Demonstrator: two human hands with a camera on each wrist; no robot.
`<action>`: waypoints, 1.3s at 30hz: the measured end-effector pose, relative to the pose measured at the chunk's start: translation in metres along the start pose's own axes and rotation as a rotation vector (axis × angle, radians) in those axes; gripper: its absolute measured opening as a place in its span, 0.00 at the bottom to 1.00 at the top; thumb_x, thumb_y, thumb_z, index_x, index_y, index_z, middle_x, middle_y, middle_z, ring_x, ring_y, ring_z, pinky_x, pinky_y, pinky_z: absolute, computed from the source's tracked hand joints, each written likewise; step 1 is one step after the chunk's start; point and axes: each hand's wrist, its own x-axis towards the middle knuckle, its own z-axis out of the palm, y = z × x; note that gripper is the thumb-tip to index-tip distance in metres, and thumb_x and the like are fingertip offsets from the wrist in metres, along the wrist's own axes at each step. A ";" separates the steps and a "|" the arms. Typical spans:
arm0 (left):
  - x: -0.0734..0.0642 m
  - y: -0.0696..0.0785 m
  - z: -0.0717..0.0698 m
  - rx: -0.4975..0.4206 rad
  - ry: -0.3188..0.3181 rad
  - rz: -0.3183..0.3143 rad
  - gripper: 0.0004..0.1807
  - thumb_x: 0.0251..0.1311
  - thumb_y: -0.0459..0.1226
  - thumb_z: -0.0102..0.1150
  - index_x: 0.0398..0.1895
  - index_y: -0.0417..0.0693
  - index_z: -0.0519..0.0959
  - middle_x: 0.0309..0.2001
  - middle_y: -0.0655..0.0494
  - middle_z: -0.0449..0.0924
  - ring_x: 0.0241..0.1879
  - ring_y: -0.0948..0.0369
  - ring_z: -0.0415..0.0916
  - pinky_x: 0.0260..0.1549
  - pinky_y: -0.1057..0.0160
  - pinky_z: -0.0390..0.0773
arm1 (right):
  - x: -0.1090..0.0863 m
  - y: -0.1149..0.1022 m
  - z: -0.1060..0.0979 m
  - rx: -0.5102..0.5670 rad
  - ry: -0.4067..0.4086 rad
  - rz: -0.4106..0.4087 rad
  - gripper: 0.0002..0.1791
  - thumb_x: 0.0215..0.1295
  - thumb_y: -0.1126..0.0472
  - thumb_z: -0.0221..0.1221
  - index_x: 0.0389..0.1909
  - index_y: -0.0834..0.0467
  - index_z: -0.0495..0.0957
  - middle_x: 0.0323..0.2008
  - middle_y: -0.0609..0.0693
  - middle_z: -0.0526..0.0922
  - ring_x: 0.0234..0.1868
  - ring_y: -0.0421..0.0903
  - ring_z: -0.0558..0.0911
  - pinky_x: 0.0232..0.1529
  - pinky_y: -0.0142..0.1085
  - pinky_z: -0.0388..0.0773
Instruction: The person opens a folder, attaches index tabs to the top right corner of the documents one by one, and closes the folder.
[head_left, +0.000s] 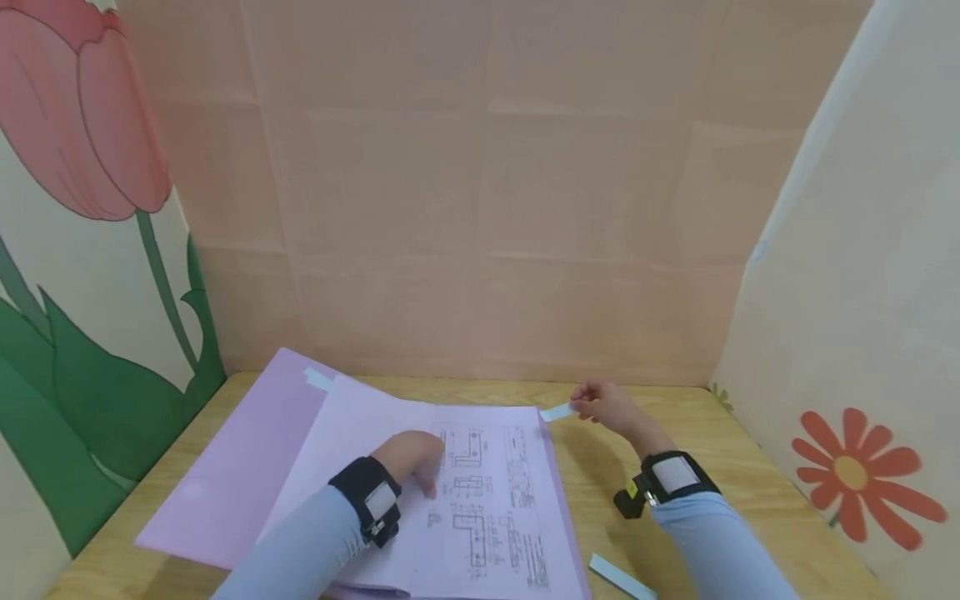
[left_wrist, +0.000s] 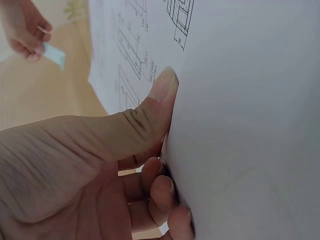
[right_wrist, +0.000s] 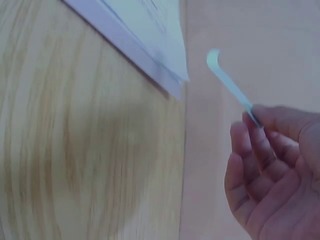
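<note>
A purple folder (head_left: 228, 467) lies spread on the table, with white sheets inside; the right-hand page (head_left: 498, 508) carries technical drawings. My left hand (head_left: 412, 457) rests over the fold of the pages. In the left wrist view its thumb lies straight along the drawing page, while the loosely bent fingers touch the blank page (left_wrist: 250, 120). Just past the folder's upper right corner, my right hand (head_left: 606, 406) pinches a narrow pale blue paper strip (right_wrist: 231, 87) between thumb and fingers. The strip's free end curls and reaches toward that corner.
A second pale blue strip (head_left: 622, 577) lies on the wooden table (head_left: 735, 475), right of the folder. Another pale blue piece (head_left: 318, 379) shows at the upper edge of the purple cover. A tan covered wall (head_left: 480, 208) stands behind, with flower-patterned walls on both sides.
</note>
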 end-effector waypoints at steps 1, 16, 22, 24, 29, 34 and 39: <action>-0.001 0.000 0.000 -0.004 -0.001 -0.003 0.29 0.41 0.46 0.75 0.48 0.46 0.80 0.46 0.50 0.82 0.45 0.54 0.78 0.53 0.54 0.76 | 0.001 -0.002 0.004 0.001 0.011 0.016 0.09 0.66 0.65 0.58 0.41 0.69 0.73 0.34 0.60 0.80 0.33 0.53 0.81 0.33 0.41 0.76; 0.003 0.000 0.004 0.020 -0.002 0.020 0.29 0.41 0.47 0.74 0.49 0.45 0.80 0.48 0.50 0.82 0.50 0.53 0.77 0.57 0.53 0.74 | 0.018 0.010 0.037 -0.030 0.037 0.134 0.07 0.65 0.67 0.58 0.39 0.67 0.74 0.29 0.54 0.78 0.29 0.46 0.77 0.26 0.32 0.71; 0.002 0.000 0.003 0.011 -0.003 0.014 0.30 0.40 0.47 0.74 0.49 0.46 0.81 0.49 0.50 0.82 0.50 0.53 0.77 0.57 0.54 0.74 | 0.018 0.014 0.041 -0.039 0.030 0.179 0.07 0.66 0.67 0.57 0.40 0.67 0.74 0.27 0.52 0.77 0.30 0.49 0.77 0.26 0.32 0.71; 0.002 0.000 0.004 0.018 -0.001 0.017 0.30 0.40 0.47 0.74 0.49 0.46 0.81 0.49 0.50 0.82 0.49 0.53 0.77 0.57 0.54 0.74 | 0.019 0.015 0.042 -0.044 0.028 0.180 0.07 0.66 0.66 0.57 0.40 0.68 0.74 0.28 0.52 0.77 0.30 0.49 0.77 0.26 0.32 0.71; 0.001 0.000 0.003 0.024 0.002 0.013 0.29 0.41 0.47 0.74 0.49 0.46 0.81 0.48 0.51 0.82 0.49 0.54 0.77 0.56 0.54 0.74 | 0.019 0.018 0.043 -0.040 0.032 0.179 0.08 0.66 0.66 0.57 0.40 0.67 0.74 0.27 0.51 0.77 0.29 0.47 0.77 0.25 0.31 0.71; 0.000 0.001 0.002 0.029 0.004 0.016 0.29 0.41 0.47 0.74 0.48 0.47 0.81 0.48 0.51 0.82 0.49 0.54 0.77 0.56 0.54 0.74 | 0.018 0.017 0.041 -0.037 0.019 0.174 0.08 0.66 0.66 0.57 0.40 0.68 0.73 0.27 0.52 0.77 0.29 0.48 0.77 0.26 0.33 0.72; 0.001 0.000 0.002 0.033 0.000 0.027 0.29 0.41 0.47 0.74 0.49 0.46 0.80 0.48 0.51 0.82 0.50 0.54 0.77 0.57 0.54 0.74 | 0.017 0.016 0.040 -0.046 0.014 0.184 0.08 0.66 0.65 0.57 0.40 0.67 0.73 0.26 0.52 0.77 0.28 0.46 0.76 0.26 0.32 0.71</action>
